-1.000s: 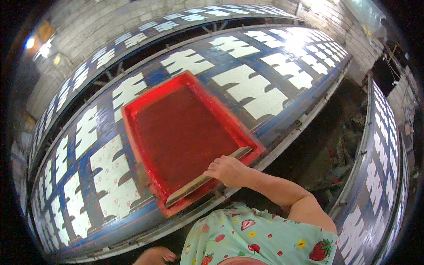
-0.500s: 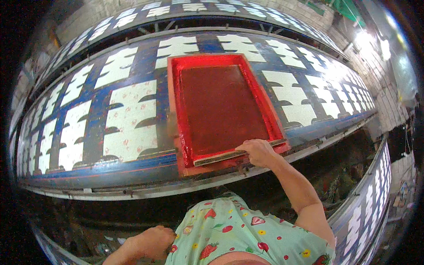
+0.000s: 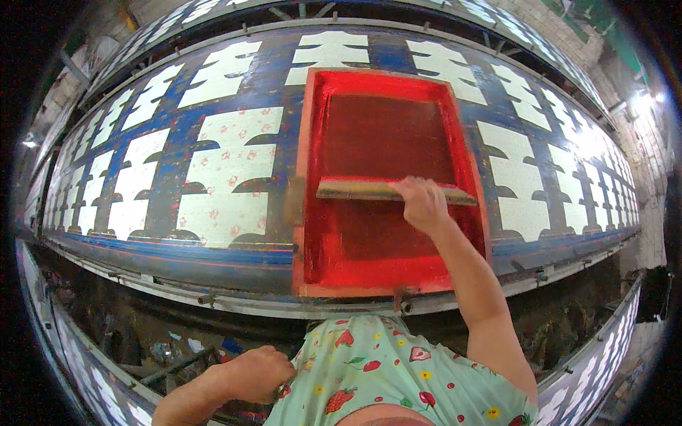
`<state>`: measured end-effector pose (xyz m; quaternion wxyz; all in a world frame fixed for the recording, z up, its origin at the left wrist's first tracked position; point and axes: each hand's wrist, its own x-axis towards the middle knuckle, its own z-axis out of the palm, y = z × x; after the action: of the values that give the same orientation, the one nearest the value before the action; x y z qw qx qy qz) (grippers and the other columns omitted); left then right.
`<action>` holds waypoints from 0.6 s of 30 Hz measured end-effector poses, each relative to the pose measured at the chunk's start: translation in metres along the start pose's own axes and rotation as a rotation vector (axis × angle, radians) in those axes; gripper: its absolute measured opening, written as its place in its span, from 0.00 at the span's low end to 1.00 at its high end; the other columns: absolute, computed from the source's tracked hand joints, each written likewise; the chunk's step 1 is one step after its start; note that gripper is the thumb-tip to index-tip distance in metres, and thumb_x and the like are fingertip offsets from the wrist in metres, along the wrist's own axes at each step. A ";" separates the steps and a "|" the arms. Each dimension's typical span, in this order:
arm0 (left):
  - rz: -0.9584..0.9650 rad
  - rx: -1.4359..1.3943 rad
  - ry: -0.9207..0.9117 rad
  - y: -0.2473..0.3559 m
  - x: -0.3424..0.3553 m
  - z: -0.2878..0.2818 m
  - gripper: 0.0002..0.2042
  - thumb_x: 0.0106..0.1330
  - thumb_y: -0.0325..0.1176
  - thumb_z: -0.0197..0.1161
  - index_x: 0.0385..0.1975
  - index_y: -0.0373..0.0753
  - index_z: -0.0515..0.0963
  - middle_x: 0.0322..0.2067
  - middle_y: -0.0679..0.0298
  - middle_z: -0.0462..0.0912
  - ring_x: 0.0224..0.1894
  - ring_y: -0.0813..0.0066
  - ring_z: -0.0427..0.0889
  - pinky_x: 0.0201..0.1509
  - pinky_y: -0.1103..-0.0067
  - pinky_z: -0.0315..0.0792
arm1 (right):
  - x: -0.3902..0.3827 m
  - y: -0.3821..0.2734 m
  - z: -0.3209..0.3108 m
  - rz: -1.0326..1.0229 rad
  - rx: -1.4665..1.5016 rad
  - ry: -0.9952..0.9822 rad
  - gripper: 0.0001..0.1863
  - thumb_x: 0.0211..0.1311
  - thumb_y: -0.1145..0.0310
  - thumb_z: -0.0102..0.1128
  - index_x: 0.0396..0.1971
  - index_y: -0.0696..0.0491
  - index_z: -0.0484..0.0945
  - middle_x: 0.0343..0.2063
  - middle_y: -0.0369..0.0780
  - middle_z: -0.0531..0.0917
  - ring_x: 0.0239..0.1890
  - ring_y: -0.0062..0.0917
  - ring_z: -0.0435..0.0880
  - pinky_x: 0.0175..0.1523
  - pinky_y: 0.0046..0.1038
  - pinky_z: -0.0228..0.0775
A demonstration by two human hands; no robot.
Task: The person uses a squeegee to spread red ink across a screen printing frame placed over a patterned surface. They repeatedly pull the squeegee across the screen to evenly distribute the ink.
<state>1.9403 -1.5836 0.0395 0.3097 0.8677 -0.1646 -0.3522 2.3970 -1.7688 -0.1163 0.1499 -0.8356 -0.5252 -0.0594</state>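
A screen printing frame (image 3: pixel 395 292) with red-inked walls lies on the long table ahead of me. Its dark red mesh (image 3: pixel 383 135) shows on both sides of a squeegee (image 3: pixel 355 189), a long flat bar standing crosswise about mid-frame. My right hand (image 3: pixel 423 202) is closed over the squeegee's top edge, right of its middle. A ridge of red ink runs along the bar's far side. My left hand (image 3: pixel 259 373) hangs by my green fruit-print top (image 3: pixel 387 369), its fingers curled under; whatever they may hold is hidden.
Pale cut fabric pieces (image 3: pixel 518 202) lie in rows along the blue-stained table (image 3: pixel 160 263). Just left of the frame, one piece (image 3: pixel 227 202) bears small reddish prints. A metal rail (image 3: pixel 234 304) edges the table near me. More tables with pieces stand beyond and behind.
My right hand has pushed the squeegee from the frame's near end to about its middle. The view has shifted, with the frame now further right. My left hand stays by my top.
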 end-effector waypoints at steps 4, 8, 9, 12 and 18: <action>-0.037 -0.007 -0.024 0.007 0.025 -0.018 0.10 0.53 0.33 0.72 0.32 0.36 0.88 0.35 0.49 0.90 0.44 0.45 0.90 0.57 0.59 0.82 | 0.085 0.052 0.025 -0.025 -0.049 0.042 0.26 0.59 0.80 0.58 0.55 0.46 0.91 0.44 0.44 0.91 0.52 0.47 0.90 0.58 0.50 0.81; -0.178 -0.129 -0.032 0.018 0.038 -0.023 0.11 0.53 0.35 0.73 0.34 0.36 0.88 0.35 0.48 0.90 0.44 0.44 0.90 0.54 0.55 0.84 | 0.171 0.104 0.047 -0.015 -0.051 0.008 0.26 0.60 0.80 0.58 0.55 0.45 0.92 0.46 0.46 0.92 0.53 0.48 0.90 0.61 0.51 0.83; -0.209 -0.155 -0.011 0.022 0.040 -0.022 0.13 0.53 0.36 0.74 0.35 0.37 0.88 0.35 0.48 0.90 0.44 0.43 0.90 0.53 0.54 0.84 | 0.190 0.115 0.052 -0.015 -0.064 0.003 0.26 0.61 0.79 0.58 0.55 0.44 0.92 0.47 0.47 0.92 0.53 0.48 0.91 0.61 0.51 0.83; -0.266 -0.235 0.009 0.030 0.043 -0.015 0.14 0.53 0.38 0.75 0.37 0.38 0.89 0.35 0.49 0.90 0.45 0.42 0.90 0.53 0.54 0.84 | 0.240 0.140 0.061 0.013 -0.068 -0.030 0.26 0.62 0.78 0.58 0.57 0.44 0.92 0.49 0.49 0.92 0.56 0.47 0.91 0.64 0.51 0.83; -0.376 -0.465 0.333 0.053 0.050 0.004 0.11 0.53 0.30 0.74 0.33 0.33 0.84 0.36 0.46 0.88 0.45 0.38 0.88 0.52 0.55 0.83 | 0.316 0.180 0.049 0.017 -0.114 -0.166 0.26 0.66 0.72 0.59 0.63 0.42 0.89 0.57 0.47 0.92 0.61 0.45 0.91 0.66 0.52 0.83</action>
<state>1.9685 -1.6501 0.0464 0.4515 0.8347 0.1356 -0.2847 2.6949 -1.5540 -0.1155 0.0587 -0.8491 -0.5246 -0.0185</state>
